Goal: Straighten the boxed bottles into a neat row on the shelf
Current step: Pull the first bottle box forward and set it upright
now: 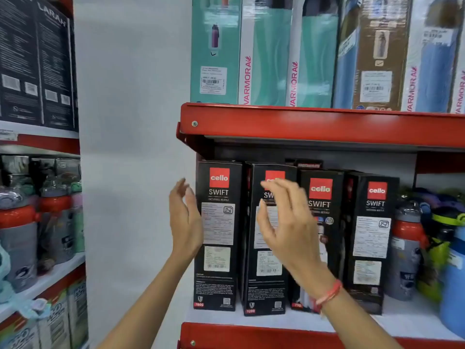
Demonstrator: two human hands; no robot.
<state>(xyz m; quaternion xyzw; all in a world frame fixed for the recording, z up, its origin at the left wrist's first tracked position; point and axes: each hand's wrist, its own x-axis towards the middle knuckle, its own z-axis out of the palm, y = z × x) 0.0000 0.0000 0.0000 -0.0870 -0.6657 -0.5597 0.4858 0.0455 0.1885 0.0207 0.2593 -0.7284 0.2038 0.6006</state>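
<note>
Boxes: four black boxed bottles (294, 238) stood unevenly on the shelf (407, 321)
Hands: left hand (185, 220) and right hand (286, 222) spread open, empty (just before contact)
Next: likely squaring the two leftmost boxes

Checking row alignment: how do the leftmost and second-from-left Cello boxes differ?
The leftmost box stands upright and fully visible; the second box tilts slightly and is partly hidden by the right hand. The second box's base sits further forward. The left hand is open beside the leftmost box. Both are black Swift boxes marked 1000.
</note>
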